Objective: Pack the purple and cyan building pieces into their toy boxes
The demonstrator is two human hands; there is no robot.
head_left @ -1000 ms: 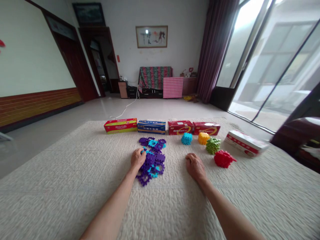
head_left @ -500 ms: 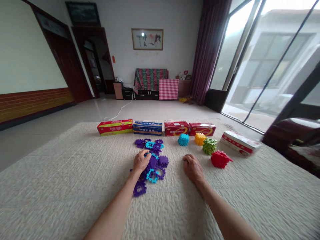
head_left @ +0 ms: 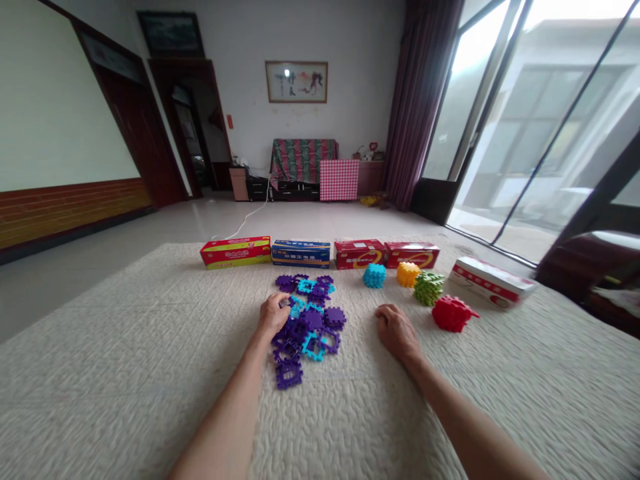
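Purple toothed plastic pieces (head_left: 313, 319) lie in a loose pile on the cream quilted cover (head_left: 200, 373), with light-blue ones (head_left: 313, 347) among them. My left hand (head_left: 273, 313) is at the pile's left edge, thumb and fingers bent together in a pinch by a light-blue piece; what is between the fingertips is too small to tell. Right of the pile, my right hand (head_left: 397, 329) rests on the cover with its fingers curled under, and their tips are hidden. Beyond it stand blocks of light-blue (head_left: 374, 275), orange (head_left: 409, 274), green (head_left: 429, 288) and red (head_left: 453, 313) pieces.
Along the far edge stand a red-yellow box (head_left: 236, 253), a blue box (head_left: 301, 254) and two red boxes (head_left: 359, 254) (head_left: 413, 255). A white-red box (head_left: 491, 283) lies at an angle on the right. A checked cloth (head_left: 339, 180) hangs across the room.
My left hand has moved slightly left, off the middle of the pile, uncovering more pieces. My right hand keeps its pose; the view has shifted a little.
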